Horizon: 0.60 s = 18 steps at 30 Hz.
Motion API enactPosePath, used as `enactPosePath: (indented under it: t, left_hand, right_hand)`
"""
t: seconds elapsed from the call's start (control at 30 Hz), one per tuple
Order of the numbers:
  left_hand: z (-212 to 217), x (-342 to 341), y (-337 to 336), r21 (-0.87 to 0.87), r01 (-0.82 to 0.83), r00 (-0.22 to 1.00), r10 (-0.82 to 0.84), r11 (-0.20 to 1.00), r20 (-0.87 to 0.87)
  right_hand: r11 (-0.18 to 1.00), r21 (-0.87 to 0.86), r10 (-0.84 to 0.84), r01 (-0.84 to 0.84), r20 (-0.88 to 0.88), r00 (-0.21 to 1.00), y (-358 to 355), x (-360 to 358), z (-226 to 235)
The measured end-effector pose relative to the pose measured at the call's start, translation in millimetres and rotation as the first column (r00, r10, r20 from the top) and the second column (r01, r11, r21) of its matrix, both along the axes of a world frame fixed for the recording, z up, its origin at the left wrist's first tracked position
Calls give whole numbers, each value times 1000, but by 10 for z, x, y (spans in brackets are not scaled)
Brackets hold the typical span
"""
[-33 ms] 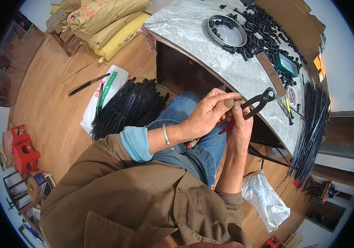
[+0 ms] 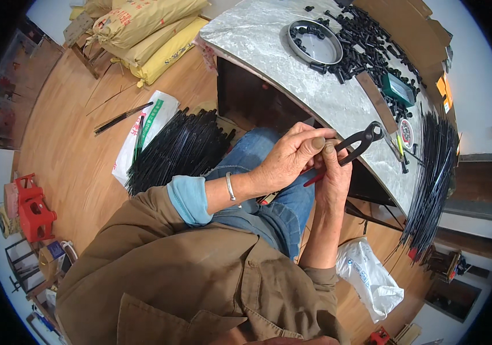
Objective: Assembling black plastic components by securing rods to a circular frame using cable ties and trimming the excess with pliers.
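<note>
My right hand (image 2: 333, 175) is wrapped round a pair of pincers (image 2: 362, 142) with a black jaw end and a red handle. The round jaw end points up and to the right, over the table edge. Against it, my left hand (image 2: 292, 152) is closed, its thumb and fingers meeting at the right thumb. Whatever the left fingers pinch is hidden behind them. Both hands are above my lap, just in front of the table (image 2: 246, 43). A large bundle of thin black rods (image 2: 180, 150) lies to the left of my knees.
On the table are a round metal dish (image 2: 329, 50), many small black fittings (image 2: 366, 43), a flat brown bar (image 2: 377, 102), a green box (image 2: 398, 91) and more black rods (image 2: 429, 178). Stacked sacks (image 2: 154, 37) stand far left. A white plastic bag (image 2: 369, 279) lies on the floor at right.
</note>
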<state>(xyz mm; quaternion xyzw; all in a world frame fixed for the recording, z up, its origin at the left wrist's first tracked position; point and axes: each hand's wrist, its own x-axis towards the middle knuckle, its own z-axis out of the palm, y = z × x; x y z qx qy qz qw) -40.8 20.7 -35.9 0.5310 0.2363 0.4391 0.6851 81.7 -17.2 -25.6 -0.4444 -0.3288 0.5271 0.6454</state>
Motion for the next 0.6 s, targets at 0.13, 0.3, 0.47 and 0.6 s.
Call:
enactPosePath:
  t: [0.13,0.3,0.47,0.6]
  left_hand:
    - [9,36,-17,7,17,1000,-17,1000,-15]
    - [-9,50,-41,35,49,999,-49,998,-4]
    - [45,76,-26,87,39,993,-28,995,-115]
    - [70,107,-77,45,64,994,-60,997,-87]
  right_hand:
    - [999,-13,-39,39,9,999,-48,38,-1]
    - [992,-34,-114,120,150,982,-134,-16,73]
    - [957,75,-281,279,469,837,-226,-118,127]
    - [949,107,-307,296,526,793,-295,-96,114]
